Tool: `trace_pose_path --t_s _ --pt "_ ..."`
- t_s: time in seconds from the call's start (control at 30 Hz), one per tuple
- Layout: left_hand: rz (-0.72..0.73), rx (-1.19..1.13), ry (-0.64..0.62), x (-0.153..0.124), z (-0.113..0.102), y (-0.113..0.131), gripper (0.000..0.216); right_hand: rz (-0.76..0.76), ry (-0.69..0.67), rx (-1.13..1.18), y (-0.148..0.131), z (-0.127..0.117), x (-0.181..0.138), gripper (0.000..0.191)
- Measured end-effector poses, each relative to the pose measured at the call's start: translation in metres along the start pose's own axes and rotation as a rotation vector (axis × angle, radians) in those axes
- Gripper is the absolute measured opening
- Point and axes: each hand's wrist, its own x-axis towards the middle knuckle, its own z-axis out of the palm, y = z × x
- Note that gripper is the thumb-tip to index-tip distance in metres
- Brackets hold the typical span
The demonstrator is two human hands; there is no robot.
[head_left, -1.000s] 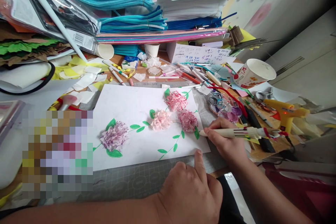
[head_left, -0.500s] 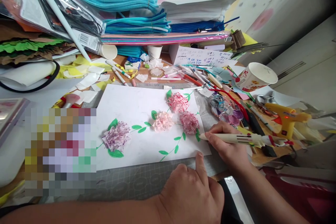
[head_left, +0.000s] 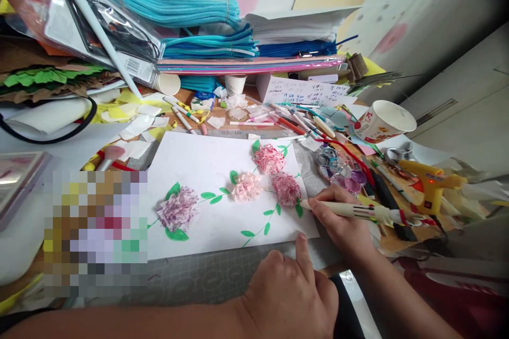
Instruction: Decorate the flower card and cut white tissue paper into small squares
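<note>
A white sheet of paper (head_left: 207, 161) carries ruffled paper flowers: a purple one (head_left: 178, 208) at left, a pale pink one (head_left: 245, 187) in the middle, and two redder ones at right. Green leaves and stems are drawn around them. My right hand (head_left: 340, 225) grips a cream multicolour pen (head_left: 356, 210), its tip at a green leaf (head_left: 299, 211) below the right flower. My left hand (head_left: 290, 288) holds nothing visible; its index finger is stretched out at the paper's lower edge, with the other fingers bent and partly hidden.
A grey cutting mat (head_left: 191, 278) lies under the paper. To the right are a yellow glue gun (head_left: 431, 185), a paper tub (head_left: 385, 122) and a red pipe cleaner. Markers and paper scraps lie behind, before bundles of blue pipe cleaners (head_left: 170, 5). A blurred patch hides the left.
The pen tip has shifted very slightly up and left along the leaf. My left hand keeps its place at the paper's edge. The whole view has moved a little.
</note>
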Motion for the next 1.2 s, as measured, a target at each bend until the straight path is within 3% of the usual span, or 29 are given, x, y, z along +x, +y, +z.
trace_pose_path --t_s 0.33,0.6,0.9,1.2 --pt "-0.027 -0.015 0.060 -0.0001 -0.0016 -0.0020 0.014 -0.044 -0.048 -0.017 -0.0013 -0.0008 -0.0007 0.024" --pt "0.005 -0.025 -0.017 0.0002 -0.0030 -0.0018 0.017 0.004 0.008 -0.034 -0.0015 0.0016 -0.0001 0.025" --pt "0.029 -0.062 -0.150 -0.0005 -0.0040 -0.0012 0.019 -0.017 -0.025 -0.005 0.0012 0.0007 0.0001 0.026" --pt "0.040 -0.095 -0.163 0.0000 -0.0054 -0.0021 0.019 -0.030 -0.027 0.004 0.0016 0.0017 0.0001 0.026"
